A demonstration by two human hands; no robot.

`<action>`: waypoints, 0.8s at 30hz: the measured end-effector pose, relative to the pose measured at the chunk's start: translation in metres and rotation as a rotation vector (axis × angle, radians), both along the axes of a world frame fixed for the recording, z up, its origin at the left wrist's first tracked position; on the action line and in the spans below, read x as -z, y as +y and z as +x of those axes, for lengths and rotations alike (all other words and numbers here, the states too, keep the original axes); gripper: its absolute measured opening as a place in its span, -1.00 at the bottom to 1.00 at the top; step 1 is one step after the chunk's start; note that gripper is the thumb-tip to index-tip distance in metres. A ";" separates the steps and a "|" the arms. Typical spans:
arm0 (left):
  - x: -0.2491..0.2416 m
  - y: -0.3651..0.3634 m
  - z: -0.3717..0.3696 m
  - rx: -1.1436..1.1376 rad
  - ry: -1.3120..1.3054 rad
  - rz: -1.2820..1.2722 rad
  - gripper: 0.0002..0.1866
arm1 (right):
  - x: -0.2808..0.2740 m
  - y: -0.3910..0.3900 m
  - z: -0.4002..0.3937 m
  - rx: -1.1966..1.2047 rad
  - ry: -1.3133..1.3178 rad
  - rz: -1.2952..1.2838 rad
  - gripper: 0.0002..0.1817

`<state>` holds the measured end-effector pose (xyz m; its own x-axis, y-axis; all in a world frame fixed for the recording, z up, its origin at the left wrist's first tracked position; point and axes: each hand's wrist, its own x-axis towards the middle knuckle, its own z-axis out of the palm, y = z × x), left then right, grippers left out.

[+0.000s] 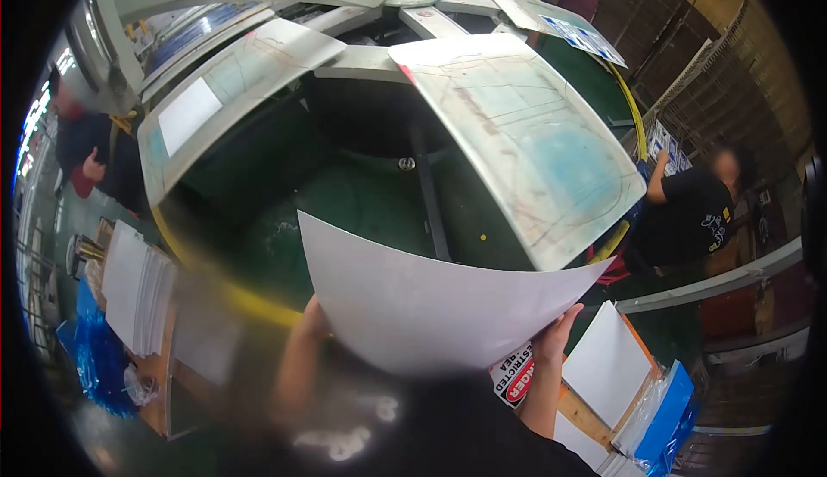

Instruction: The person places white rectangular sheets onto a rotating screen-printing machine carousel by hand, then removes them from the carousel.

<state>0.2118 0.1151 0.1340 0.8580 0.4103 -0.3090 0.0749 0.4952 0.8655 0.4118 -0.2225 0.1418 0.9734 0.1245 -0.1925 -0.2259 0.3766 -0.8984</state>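
Observation:
A large blank white sheet [431, 300] bows downward in the middle between my two hands, close to my body. My left hand [317, 318] grips its left edge, with most of the fingers hidden behind the sheet. At the right edge, my right hand [558, 335] holds it with the fingers curled against the side. Just beyond the sheet, a stained pale platen [551, 141] of a carousel machine slants across the view. The sheet's upper right corner overlaps the near end of this platen.
Another platen [250, 81] at the left carries a smaller white sheet [189, 117]. Stacks of white sheets stand at left [136, 292] and right [607, 365]. A danger sign [515, 375] lies by my right arm. One person [698, 210] works at right, another [95, 154] at left.

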 end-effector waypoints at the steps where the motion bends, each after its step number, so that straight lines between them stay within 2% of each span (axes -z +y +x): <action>1: -0.001 -0.005 0.004 0.003 -0.008 -0.006 -0.35 | -0.009 0.011 0.001 0.081 -0.013 -0.063 -0.23; 2: -0.005 -0.005 0.004 -0.020 -0.042 -0.086 -0.32 | -0.014 0.021 -0.003 0.162 -0.025 -0.130 -0.24; 4: -0.018 -0.002 0.005 -0.067 -0.109 -0.243 -0.27 | -0.018 0.012 0.003 0.064 0.062 -0.031 -0.28; 6: 0.006 0.007 0.007 -0.025 -0.201 -0.001 -0.28 | -0.018 0.009 0.005 0.014 0.117 0.027 -0.30; 7: 0.001 0.007 0.012 -0.006 -0.244 0.117 -0.28 | -0.019 0.011 0.007 0.008 0.127 0.035 -0.32; 10: -0.024 -0.003 0.021 -0.028 0.010 0.330 -0.36 | -0.021 0.019 0.005 0.013 0.086 -0.068 -0.44; 11: -0.022 -0.001 0.025 -0.082 0.003 0.188 -0.43 | -0.036 0.033 -0.004 0.041 0.052 -0.139 -0.48; 12: -0.018 -0.001 0.026 -0.110 -0.040 0.157 -0.45 | -0.043 0.041 -0.008 0.068 0.015 -0.208 -0.52; 15: -0.012 -0.001 0.029 -0.177 -0.119 0.114 -0.49 | -0.015 0.033 0.001 -0.012 -0.134 -0.323 -0.60; 18: -0.017 0.000 0.034 -0.223 -0.108 0.157 -0.47 | 0.015 0.027 0.014 -0.143 -0.236 -0.579 -0.56; 20: -0.013 0.004 0.042 -0.273 -0.133 0.192 -0.46 | 0.036 0.032 0.023 -0.109 -0.275 -0.658 -0.49; 24: -0.015 0.019 0.069 -0.446 0.018 0.583 -0.50 | 0.015 0.069 0.036 -0.051 -0.378 -0.819 -0.37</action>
